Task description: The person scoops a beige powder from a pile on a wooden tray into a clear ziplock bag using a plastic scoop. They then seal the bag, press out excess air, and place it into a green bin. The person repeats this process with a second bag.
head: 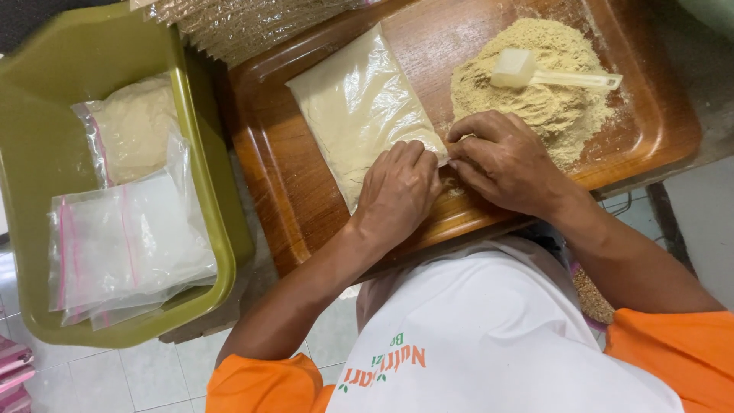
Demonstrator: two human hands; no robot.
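A clear zip bag (359, 107) filled with beige powder lies flat on a brown wooden tray (275, 160). My left hand (397, 191) rests on the bag's near corner with its fingers curled down onto the edge. Right beside it, my right hand (505, 160) pinches the same edge, fingertips almost touching those of the left. Just beyond my right hand sits a heap of the same beige powder (535, 84) with a white plastic scoop (535, 73) lying on top.
A green plastic tub (46, 153) to the left of the tray holds several filled zip bags (130, 237). A stack of empty clear bags (237, 23) lies at the tray's far edge. Pale floor tiles (145, 375) show below, and a pink thing (11, 375) lies at the bottom left.
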